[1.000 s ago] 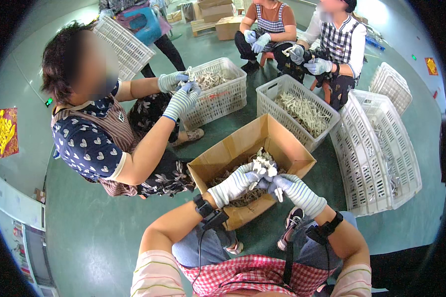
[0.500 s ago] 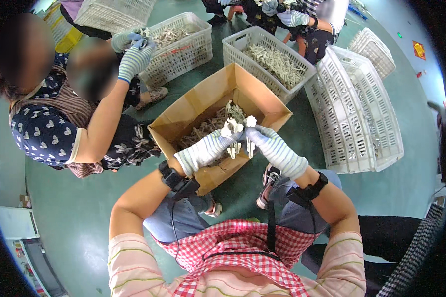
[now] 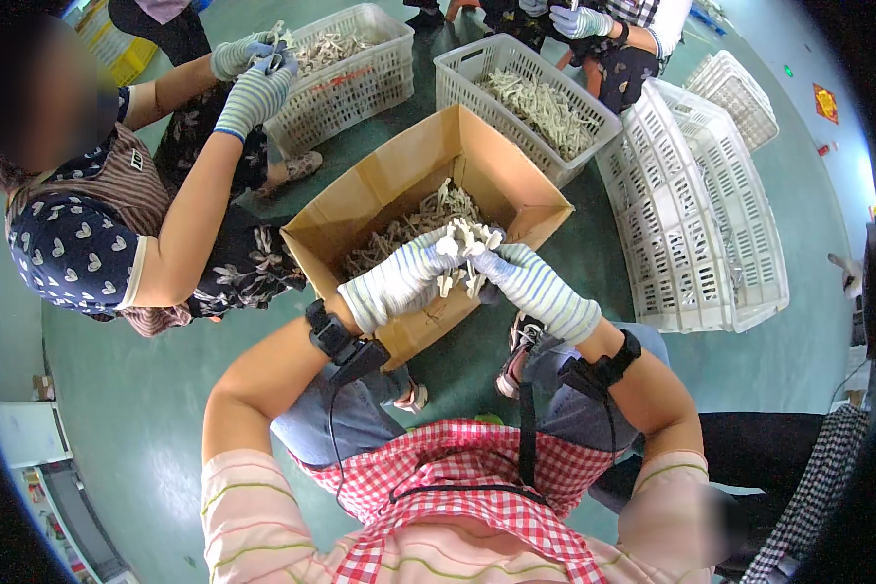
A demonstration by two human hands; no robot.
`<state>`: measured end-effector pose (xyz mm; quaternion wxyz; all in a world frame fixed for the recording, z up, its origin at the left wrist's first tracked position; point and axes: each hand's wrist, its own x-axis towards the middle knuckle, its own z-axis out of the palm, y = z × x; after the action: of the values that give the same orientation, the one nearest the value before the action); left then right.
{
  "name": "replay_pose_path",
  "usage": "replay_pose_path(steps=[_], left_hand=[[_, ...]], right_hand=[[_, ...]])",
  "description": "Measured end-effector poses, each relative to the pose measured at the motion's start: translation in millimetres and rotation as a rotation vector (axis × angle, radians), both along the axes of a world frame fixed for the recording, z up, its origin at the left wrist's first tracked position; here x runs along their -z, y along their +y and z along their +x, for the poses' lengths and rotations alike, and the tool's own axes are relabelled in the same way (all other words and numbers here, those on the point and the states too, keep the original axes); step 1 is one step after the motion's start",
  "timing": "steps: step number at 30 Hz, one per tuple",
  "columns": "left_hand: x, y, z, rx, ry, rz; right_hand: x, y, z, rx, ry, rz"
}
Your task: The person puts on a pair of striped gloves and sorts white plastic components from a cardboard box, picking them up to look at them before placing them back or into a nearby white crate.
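Both my hands wear striped work gloves and meet over the near part of an open cardboard box (image 3: 375, 180). My left hand (image 3: 409, 276) is closed around a bunch of small white plastic pieces (image 3: 469, 239), which stick out above and below the fingers. Against the same bunch, my right hand (image 3: 540, 288) is closed too, its thumb and fingers pinching the pieces from the right. The exact shape of single pieces is too small to tell. Inside the box lies a heap of similar pale pieces (image 3: 399, 232).
At the left a co-worker's gloved hands (image 3: 258, 92) hold pale pieces beside a white crate (image 3: 346, 105). Another white crate (image 3: 530, 122) of pieces stands beyond the box. Tall white crates (image 3: 686, 214) stand at the right. A further person's gloved hand (image 3: 581, 21) shows at the top.
My hands have drawn together, and the white pieces, split between them before, now form one bunch. The co-worker at the left has shifted slightly, hands still together.
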<state>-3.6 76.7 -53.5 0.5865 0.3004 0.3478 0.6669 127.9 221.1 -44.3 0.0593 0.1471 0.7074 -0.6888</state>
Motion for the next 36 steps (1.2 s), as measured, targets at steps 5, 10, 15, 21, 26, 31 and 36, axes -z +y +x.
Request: replay_pose_path(steps=[5,10,15,21,26,31,36], left_hand=[[-3,2,-6,-0.159,-0.081,-0.048],[3,-5,-18,-0.276,0.412,-0.078],[30,-5,-20,-0.275,0.601,-0.159],[2,-2,-8,-0.296,1.460,-0.377],[-2,-7,0,-0.301,1.589,-0.320],[-5,-3,-4,-0.178,1.355,-0.395],[-18,-4,-8,-0.065,0.698,-0.250]], right_hand=[[-9,-3,-7,0.066,0.156,-0.074],[-3,-1,-11,0.330,0.260,-0.044],[-7,-15,-9,0.149,0.385,-0.100],[3,-15,-5,0.114,0.311,0.386],[6,-23,-7,0.182,0.265,0.058],[-10,-16,-4,0.148,0.222,-0.062],[-19,-6,-3,0.172,0.255,-0.064]])
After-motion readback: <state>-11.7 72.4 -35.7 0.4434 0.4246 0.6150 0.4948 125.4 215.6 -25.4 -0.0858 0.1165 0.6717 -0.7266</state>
